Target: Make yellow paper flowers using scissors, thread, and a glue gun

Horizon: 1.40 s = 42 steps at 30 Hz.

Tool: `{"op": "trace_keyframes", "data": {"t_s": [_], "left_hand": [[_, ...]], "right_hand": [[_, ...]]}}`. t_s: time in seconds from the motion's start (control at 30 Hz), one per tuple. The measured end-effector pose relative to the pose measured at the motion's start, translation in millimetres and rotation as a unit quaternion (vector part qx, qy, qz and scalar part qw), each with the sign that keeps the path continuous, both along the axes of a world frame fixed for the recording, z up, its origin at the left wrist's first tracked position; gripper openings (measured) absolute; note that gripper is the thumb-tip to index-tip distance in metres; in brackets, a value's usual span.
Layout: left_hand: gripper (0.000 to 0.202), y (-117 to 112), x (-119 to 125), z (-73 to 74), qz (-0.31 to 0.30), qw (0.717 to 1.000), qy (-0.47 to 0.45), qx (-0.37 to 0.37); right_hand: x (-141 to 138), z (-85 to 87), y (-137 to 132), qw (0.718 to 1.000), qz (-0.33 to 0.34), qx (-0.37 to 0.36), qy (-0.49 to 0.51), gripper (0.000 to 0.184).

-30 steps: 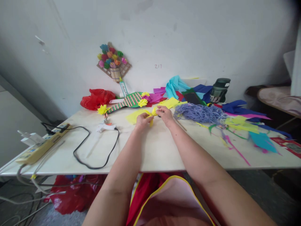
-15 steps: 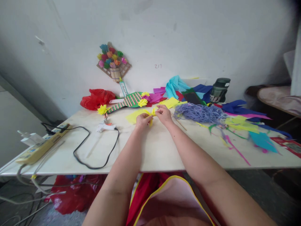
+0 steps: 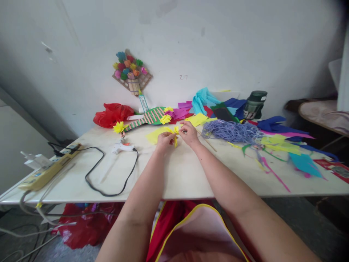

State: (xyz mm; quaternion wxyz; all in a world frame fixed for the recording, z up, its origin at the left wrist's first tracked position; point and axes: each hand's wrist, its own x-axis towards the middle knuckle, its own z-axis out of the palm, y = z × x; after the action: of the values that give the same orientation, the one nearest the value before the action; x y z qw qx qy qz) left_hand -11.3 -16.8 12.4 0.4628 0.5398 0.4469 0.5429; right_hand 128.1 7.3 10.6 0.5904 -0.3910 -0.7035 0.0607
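My left hand (image 3: 164, 140) is closed in a pinch on a small yellow paper flower (image 3: 175, 134) held just above the white table (image 3: 174, 171). My right hand (image 3: 188, 134) meets it from the right, fingertips pinched on the same flower. A yellow paper sheet (image 3: 154, 135) lies flat behind my left hand. A white glue gun (image 3: 123, 147) with a black cord lies to the left of my hands.
A racket-shaped craft board (image 3: 148, 117) with paper flowers, a red plastic bag (image 3: 112, 113), a purple cord pile (image 3: 231, 131), coloured paper scraps (image 3: 283, 145) and a dark green bottle (image 3: 254, 104) crowd the back and right. A yellow power strip (image 3: 47, 168) sits at the left edge.
My right hand has shifted slightly left and closer to my left hand on the yellow flower. The rest of the table is unchanged.
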Motion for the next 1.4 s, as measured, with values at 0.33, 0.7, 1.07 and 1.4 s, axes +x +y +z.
{"op": "trace_keyframes", "data": {"t_s": [0.33,0.7,1.07,1.4], "left_hand": [[0.027,-4.4,2.8,5.8,0.010,0.999,0.030,0.017],[0.031,-1.7,6.5,3.0,0.008,1.000,0.014,0.019],[0.028,5.7,5.4,-4.7,0.025,0.996,0.068,0.047],[0.027,5.0,5.4,-4.2,0.052,0.991,0.108,0.054]], "right_hand": [[0.7,1.8,-2.1,0.997,0.003,-0.065,0.042,0.004],[0.5,0.8,-1.4,0.995,-0.037,-0.080,0.036,0.007],[2.3,3.0,0.3,0.992,-0.037,-0.089,0.076,0.004],[5.7,0.7,7.8,0.982,0.003,-0.141,0.124,0.006]]}}
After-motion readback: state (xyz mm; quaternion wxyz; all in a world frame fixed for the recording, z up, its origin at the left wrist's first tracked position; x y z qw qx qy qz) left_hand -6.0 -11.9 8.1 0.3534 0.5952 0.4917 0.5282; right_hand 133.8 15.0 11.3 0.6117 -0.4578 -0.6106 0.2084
